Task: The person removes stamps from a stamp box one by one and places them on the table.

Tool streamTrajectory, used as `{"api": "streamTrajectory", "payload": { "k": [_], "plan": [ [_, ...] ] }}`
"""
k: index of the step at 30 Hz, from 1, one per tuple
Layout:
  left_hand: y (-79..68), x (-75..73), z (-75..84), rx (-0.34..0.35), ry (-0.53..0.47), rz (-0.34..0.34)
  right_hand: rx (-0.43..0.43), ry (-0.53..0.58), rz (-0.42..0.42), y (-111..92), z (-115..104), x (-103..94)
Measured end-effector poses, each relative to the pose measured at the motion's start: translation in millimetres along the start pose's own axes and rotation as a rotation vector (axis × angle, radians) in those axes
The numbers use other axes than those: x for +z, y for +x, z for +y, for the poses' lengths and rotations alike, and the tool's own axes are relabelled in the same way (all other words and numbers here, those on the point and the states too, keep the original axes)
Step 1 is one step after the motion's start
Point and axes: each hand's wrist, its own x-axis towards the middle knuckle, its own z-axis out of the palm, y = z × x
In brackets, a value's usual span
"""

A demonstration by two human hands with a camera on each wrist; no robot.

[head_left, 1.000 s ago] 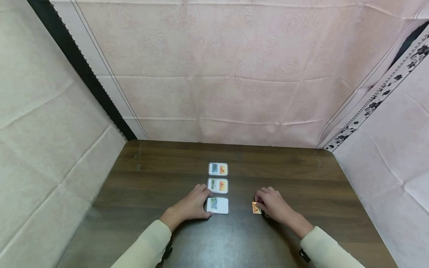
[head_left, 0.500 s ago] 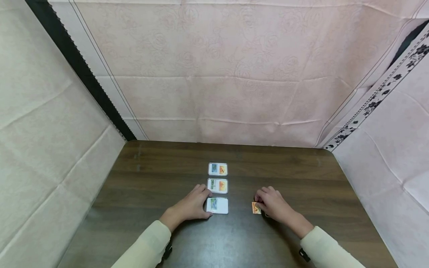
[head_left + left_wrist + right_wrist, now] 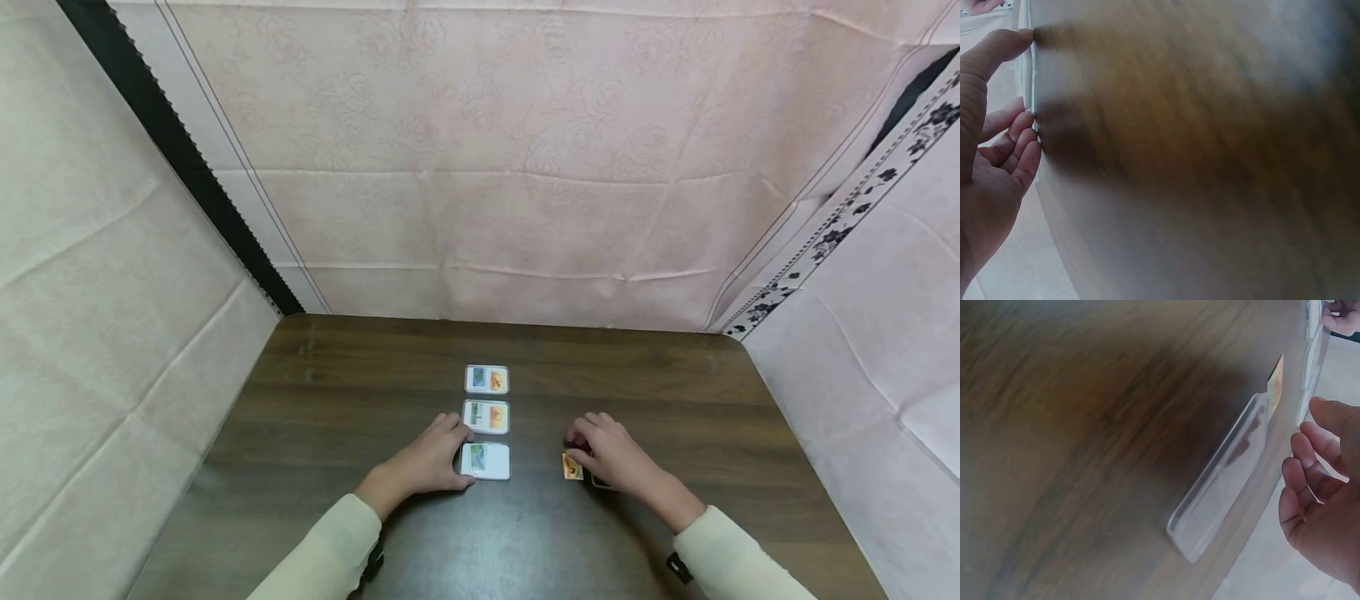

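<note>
My left hand (image 3: 427,460) bends round the left side of the nearest white card case (image 3: 491,462), which has a blue-green picture. Its index fingertip is at the far edge and its thumb at the near edge. My right hand (image 3: 611,450) hovers over a clear plastic case (image 3: 1225,481) lying on the table, mostly hidden in the head view. A small orange picture card (image 3: 572,467) lies at that case's left end, under the thumb in the head view. In the right wrist view the right fingers (image 3: 1294,475) curve loosely, with nothing between thumb and fingertips.
Two more white cases, a middle one (image 3: 486,417) and a far one (image 3: 487,379), form a column beyond the nearest. Each bears a blue-green and an orange picture. The brown wooden table (image 3: 360,358) ends at a pale cloth (image 3: 487,208) behind.
My right hand has risen slightly and shifted a little, showing more of the clear case's near edge. The left hand and the white cases have stayed in place.
</note>
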Motion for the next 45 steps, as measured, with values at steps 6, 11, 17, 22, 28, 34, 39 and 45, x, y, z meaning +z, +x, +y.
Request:
{"api": "streamTrajectory", "payload": {
  "k": [6, 11, 17, 22, 28, 34, 39, 45],
  "plan": [
    [-0.1, 0.3, -0.6, -0.009, -0.008, -0.005, -0.014, 0.030, 0.002, 5.2, -8.2, 0.0],
    [0.5, 1.0, -1.3, -0.012, -0.008, -0.008, 0.007, 0.075, -0.026, 11.0, -18.3, 1.2],
    [0.8, -0.1, -0.6, -0.014, -0.008, -0.002, 0.027, 0.125, -0.068, 18.7, -29.7, 4.2],
    [1.2, -0.5, -0.2, -0.029, -0.016, -0.014, 0.011, 0.146, -0.072, 23.8, -37.0, 8.4],
    [0.7, 0.6, -0.8, -0.030, -0.013, -0.011, -0.004, 0.201, -0.092, 27.4, -47.0, 13.9],
    [-1.8, 2.5, -1.0, -0.053, -0.041, -0.031, -0.011, 0.239, -0.120, 29.9, -58.8, 20.7],
    [-2.1, 3.3, -0.8, -0.046, -0.036, -0.030, -0.011, 0.260, -0.122, 33.1, -66.0, 24.8],
    [-0.6, 0.4, 0.2, -0.046, -0.039, -0.027, -0.041, 0.236, -0.105, 40.5, -73.6, 27.3]
  ]
}}
